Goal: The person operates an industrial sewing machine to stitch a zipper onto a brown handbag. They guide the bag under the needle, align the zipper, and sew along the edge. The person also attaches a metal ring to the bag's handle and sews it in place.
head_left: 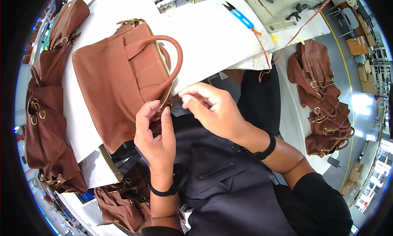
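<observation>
A brown handbag [106, 68] with a rounded carry handle [178, 55] lies tilted on the white tabletop. A gold-toothed zipper [165, 66] runs along its near right edge. At the lower end of that zipper, my left hand [157, 131] pinches the bag's corner between thumb and fingers. My right hand [217, 111] is just to the right, held apart from the bag. Its thumb and index finger come together and the other fingers curl in; whatever sits between them, if anything, is too small to make out.
Blue thread snips [241, 17] lie on the white table [196, 35] below a sewing machine [274, 10]. A brown cord [301, 29] hangs nearby. More brown bags are piled at left [47, 113], at right [319, 96] and below the table [123, 207].
</observation>
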Demonstrator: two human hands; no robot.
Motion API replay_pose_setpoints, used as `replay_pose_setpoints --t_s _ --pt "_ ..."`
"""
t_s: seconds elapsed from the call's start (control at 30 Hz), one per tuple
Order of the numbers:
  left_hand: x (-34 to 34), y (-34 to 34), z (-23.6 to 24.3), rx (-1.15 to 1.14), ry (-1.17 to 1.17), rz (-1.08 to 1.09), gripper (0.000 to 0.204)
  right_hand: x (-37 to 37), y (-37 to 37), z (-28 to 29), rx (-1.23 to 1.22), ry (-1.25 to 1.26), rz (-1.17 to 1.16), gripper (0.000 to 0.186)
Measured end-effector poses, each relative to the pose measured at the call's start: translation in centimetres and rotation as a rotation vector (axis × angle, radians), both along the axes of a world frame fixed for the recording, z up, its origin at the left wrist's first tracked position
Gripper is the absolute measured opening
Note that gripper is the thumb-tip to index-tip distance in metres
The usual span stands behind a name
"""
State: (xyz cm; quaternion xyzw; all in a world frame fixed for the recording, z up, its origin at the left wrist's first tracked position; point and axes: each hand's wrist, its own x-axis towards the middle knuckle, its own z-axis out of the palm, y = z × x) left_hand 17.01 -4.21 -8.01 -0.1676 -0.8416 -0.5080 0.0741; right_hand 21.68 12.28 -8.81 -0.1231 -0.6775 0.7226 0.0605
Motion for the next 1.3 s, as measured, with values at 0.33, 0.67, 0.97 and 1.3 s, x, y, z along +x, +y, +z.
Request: replay_pose_setpoints --t_s 0.33,0.67,0.97,1.3 --pt "0.1 0.0 -0.1 -0.04 0.038 -0.028 0.026 -1.8 -1.3 -1.0 -0.16 0.001 0.072 0.011" --pt "0.0 0.0 -1.1 -0.032 0.099 -0.043 0.018 -1.3 -1.8 -1.0 0.073 0.053 0.005 0.007" --pt "0.1 0.1 -0.9 -0.008 0.092 -0.017 0.017 -0.4 -1.2 -1.5 -0.105 -0.046 0.03 0.008" --pt "-0.1 -0.3 -1.6 -0.002 0.174 -0.057 0.022 -0.7 -2.5 -0.9 0.234 0.169 -0.121 0.01"
